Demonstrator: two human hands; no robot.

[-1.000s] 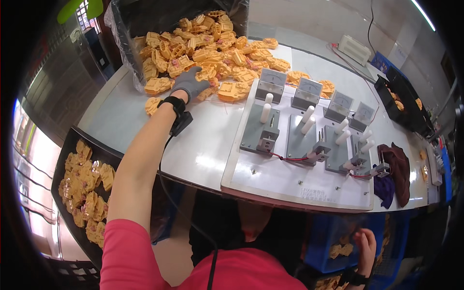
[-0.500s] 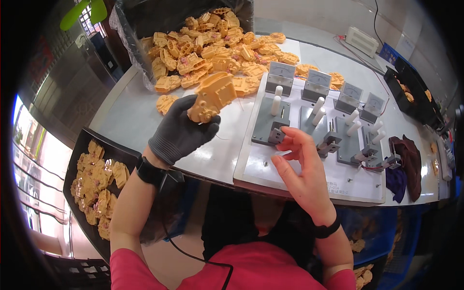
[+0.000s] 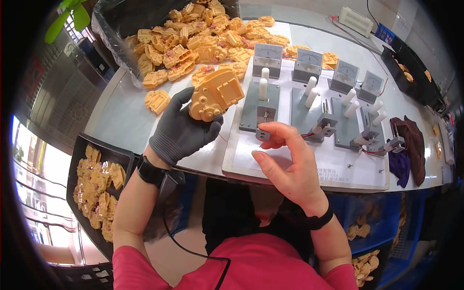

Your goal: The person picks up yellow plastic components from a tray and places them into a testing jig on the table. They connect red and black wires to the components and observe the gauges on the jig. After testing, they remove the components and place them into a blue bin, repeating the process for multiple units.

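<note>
My left hand (image 3: 181, 128), in a dark grey glove, is closed around a yellow plastic gearbox housing (image 3: 217, 94) with round bosses and a rectangular recess. It holds the housing above the table's near edge, left of a white board (image 3: 251, 166). My bare right hand (image 3: 290, 164) is open, with thumb and forefinger apart. Its forefinger is at a small grey sliding block (image 3: 263, 134) on the leftmost test fixture (image 3: 258, 104); whether it touches is hard to tell. That fixture has a grey base, two white pegs (image 3: 263, 87) and a dial meter (image 3: 267, 60) behind.
Several similar fixtures with meters (image 3: 307, 64) run rightward along the board. A lined bin (image 3: 108, 34) spills a heap of yellow housings (image 3: 193, 43) at the back. A black crate (image 3: 126, 159) with more stands lower left. Dark cloths (image 3: 408, 150) lie at right.
The view has shifted slightly. My left hand has turned the housing so its bossed face shows more. The leftmost block now sits nearer me on its base, my right fingers beside it.
</note>
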